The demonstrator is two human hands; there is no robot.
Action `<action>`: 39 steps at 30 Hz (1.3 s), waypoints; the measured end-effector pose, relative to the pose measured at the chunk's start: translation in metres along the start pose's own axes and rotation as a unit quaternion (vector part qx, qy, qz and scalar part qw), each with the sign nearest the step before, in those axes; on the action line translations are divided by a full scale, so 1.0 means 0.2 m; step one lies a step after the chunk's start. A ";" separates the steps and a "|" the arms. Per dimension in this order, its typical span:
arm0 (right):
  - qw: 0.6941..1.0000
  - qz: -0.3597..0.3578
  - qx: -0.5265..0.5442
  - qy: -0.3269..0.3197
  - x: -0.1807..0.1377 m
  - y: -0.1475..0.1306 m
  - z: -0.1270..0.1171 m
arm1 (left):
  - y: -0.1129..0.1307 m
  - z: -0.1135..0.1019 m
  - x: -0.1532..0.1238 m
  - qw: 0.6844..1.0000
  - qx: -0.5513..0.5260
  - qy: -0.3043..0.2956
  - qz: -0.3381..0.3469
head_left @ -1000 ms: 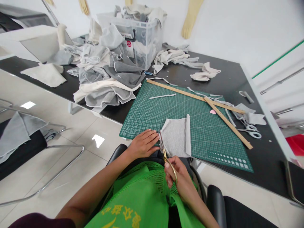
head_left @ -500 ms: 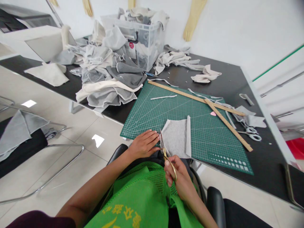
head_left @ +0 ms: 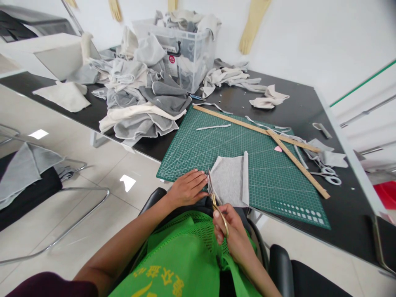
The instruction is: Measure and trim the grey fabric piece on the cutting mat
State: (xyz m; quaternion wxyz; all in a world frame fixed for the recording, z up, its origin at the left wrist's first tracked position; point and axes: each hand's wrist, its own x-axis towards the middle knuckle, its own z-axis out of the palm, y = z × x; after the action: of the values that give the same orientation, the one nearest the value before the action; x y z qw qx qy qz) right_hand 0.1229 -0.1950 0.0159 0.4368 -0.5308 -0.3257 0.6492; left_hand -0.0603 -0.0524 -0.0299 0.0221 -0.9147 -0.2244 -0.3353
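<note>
A piece of light grey fabric (head_left: pixel 231 179) lies at the front edge of the green cutting mat (head_left: pixel 266 173), with a narrow folded strip along its right side. My right hand (head_left: pixel 230 225) grips gold-handled scissors (head_left: pixel 214 201), whose blades point away from me along the fabric's left edge. Flat on the mat beside that edge rests my left hand (head_left: pixel 191 187), fingers stretched out and fingertips close to the blades. Whether its thumb touches the fabric is hard to make out.
Two crossed wooden rulers (head_left: pixel 232 120) lie on the mat. White-handled scissors (head_left: pixel 331 178) and grey scraps (head_left: pixel 333 159) are to the right. A heap of grey cloth (head_left: pixel 145 103) and a clear plastic box (head_left: pixel 201 49) full of fabric stand behind left. A phone (head_left: pixel 383 241) sits far right.
My right hand and the scissors have shifted very slightly to the left. My left hand and the fabric stay in place.
</note>
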 end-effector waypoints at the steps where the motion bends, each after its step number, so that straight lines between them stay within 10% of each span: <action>1: 1.000 0.000 -0.003 0.001 0.00 0.00 0.00 | 0.00 0.00 0.00 1.000 0.001 -0.001 0.000; 39: 1.000 -0.003 -0.008 0.003 0.01 0.06 0.04 | -0.01 0.00 0.00 1.000 0.004 0.008 0.014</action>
State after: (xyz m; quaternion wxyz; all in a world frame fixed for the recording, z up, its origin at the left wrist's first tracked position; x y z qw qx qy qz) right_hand 0.1131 -0.1980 0.0064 0.4355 -0.5354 -0.3314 0.6433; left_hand -0.0609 -0.0514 -0.0298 0.0324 -0.9150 -0.2131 -0.3411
